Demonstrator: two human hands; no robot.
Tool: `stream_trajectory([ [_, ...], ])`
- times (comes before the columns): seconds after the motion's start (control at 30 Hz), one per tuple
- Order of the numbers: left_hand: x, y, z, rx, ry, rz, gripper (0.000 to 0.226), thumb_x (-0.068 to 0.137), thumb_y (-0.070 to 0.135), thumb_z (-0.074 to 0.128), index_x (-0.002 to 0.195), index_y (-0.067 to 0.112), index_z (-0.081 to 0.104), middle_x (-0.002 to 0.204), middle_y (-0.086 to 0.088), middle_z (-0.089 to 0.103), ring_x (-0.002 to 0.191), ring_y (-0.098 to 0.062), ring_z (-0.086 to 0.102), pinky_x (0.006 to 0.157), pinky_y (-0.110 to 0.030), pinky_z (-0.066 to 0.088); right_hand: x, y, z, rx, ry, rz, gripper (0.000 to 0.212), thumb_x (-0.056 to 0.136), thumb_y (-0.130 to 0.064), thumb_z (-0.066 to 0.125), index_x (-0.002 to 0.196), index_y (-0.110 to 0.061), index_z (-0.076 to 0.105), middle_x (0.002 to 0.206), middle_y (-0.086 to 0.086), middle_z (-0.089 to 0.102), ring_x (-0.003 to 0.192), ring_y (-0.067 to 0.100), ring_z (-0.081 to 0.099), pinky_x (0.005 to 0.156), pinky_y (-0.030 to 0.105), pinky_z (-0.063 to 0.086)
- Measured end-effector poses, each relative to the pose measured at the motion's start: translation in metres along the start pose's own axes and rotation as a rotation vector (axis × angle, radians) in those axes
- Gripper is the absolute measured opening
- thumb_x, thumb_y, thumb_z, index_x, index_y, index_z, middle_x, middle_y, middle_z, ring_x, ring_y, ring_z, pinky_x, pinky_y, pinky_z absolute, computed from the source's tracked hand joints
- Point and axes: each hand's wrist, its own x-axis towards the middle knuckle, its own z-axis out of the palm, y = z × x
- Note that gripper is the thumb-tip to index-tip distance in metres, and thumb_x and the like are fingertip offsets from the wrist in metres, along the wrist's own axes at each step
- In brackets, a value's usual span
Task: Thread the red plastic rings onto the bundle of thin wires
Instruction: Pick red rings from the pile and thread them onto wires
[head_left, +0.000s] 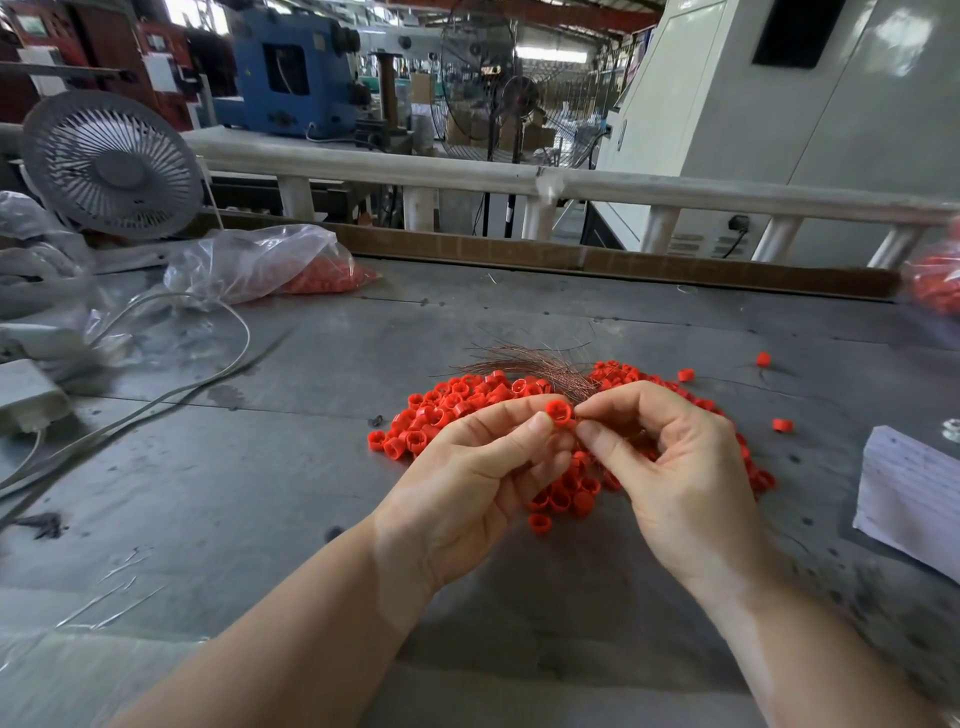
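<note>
1. A small red plastic ring (559, 412) is pinched between the thumb and forefinger of the left hand (467, 483), raised above the grey metal worktable (311, 467) with its open end turned toward the camera.
2. The near end of a bundle of thin copper-coloured wires (540, 366) is pinched by the fingertips of the right hand (675, 467), just beside the held ring; whether a wire tip is already inside the ring cannot be told.
3. The bundle is fanned out up and to the left, away from the hands, over the table.
4. A loose heap of red plastic rings (457, 405) is spread on the table beneath and behind both hands.
5. 4 stray red rings (685, 374) are scattered to the right of the heap, apart from it.
6. A clear plastic bag holding more red rings (291, 267) is laid at the far left of the table.
7. A small grey desk fan (111, 166) is stood behind that bag, and pale cables (228, 374) are trailed across the left side of the table.
8. A white sheet of paper (909, 493) is seen at the right edge of the table.
</note>
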Motion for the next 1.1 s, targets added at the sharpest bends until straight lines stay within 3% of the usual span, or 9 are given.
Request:
stream_trajectory([
  [0.13, -0.0003, 0.0004, -0.0003, 0.044, 0.023, -0.008, 0.023, 0.07, 0.006, 0.062, 0.092, 0.001, 0.067, 0.073, -0.01, 0.068, 0.063, -0.012, 0.067, 0.061, -0.02, 0.056, -0.0012, -0.0024, 0.0004, -0.054, 0.019, -0.042, 0.023, 0.08, 0.001, 0.068, 0.075, -0.021, 0.066, 0.071, -0.017, 0.066, 0.066, -0.001, 0.062, 0.063, 0.007, 0.044],
  [0.27, -0.0005, 0.0014, 0.0004, 0.079, 0.019, -0.022, 0.015, 0.067, 0.007, 0.064, 0.078, 0.006, 0.074, 0.073, -0.01, 0.07, 0.061, -0.012, 0.068, 0.058, -0.02, 0.056, -0.0018, 0.0009, 0.0, -0.129, 0.048, -0.037, 0.018, 0.078, -0.001, 0.071, 0.074, -0.019, 0.068, 0.065, -0.013, 0.065, 0.064, 0.0, 0.06, 0.063, 0.009, 0.043],
  [0.6, 0.0001, 0.0014, -0.0002, 0.094, 0.019, -0.007, 0.016, 0.065, 0.007, 0.064, 0.075, 0.008, 0.076, 0.071, -0.009, 0.069, 0.06, -0.012, 0.067, 0.061, -0.02, 0.057, -0.0027, 0.0006, -0.0012, -0.264, 0.063, -0.109, 0.014, 0.076, 0.0, 0.074, 0.074, -0.014, 0.071, 0.071, -0.006, 0.065, 0.068, 0.004, 0.059, 0.063, 0.008, 0.041],
  [0.77, 0.0015, 0.001, -0.0015, 0.061, 0.03, 0.002, 0.016, 0.065, 0.004, 0.063, 0.075, 0.004, 0.075, 0.073, -0.011, 0.069, 0.062, -0.012, 0.067, 0.066, -0.019, 0.056, -0.0022, -0.0002, 0.0006, -0.262, 0.055, -0.141, 0.01, 0.08, -0.011, 0.065, 0.083, -0.011, 0.074, 0.075, -0.007, 0.059, 0.071, 0.004, 0.056, 0.064, 0.007, 0.04],
  [0.93, 0.0018, 0.0004, -0.0016, 0.041, 0.015, 0.002, 0.014, 0.069, 0.004, 0.062, 0.076, 0.004, 0.074, 0.073, -0.011, 0.069, 0.064, -0.012, 0.067, 0.067, -0.019, 0.057, -0.0024, 0.0015, 0.0002, -0.263, 0.069, -0.143, 0.013, 0.079, -0.011, 0.065, 0.088, -0.015, 0.074, 0.073, -0.006, 0.061, 0.07, 0.01, 0.06, 0.063, 0.019, 0.048],
  [1.1, 0.0014, 0.0007, -0.0012, 0.028, 0.023, -0.007, 0.013, 0.069, 0.005, 0.062, 0.075, 0.004, 0.074, 0.073, -0.012, 0.069, 0.064, -0.013, 0.068, 0.064, -0.02, 0.057, -0.003, 0.0024, 0.0011, -0.211, 0.093, -0.126, 0.008, 0.076, -0.01, 0.065, 0.077, -0.018, 0.067, 0.07, -0.012, 0.064, 0.065, 0.003, 0.061, 0.062, 0.013, 0.048],
])
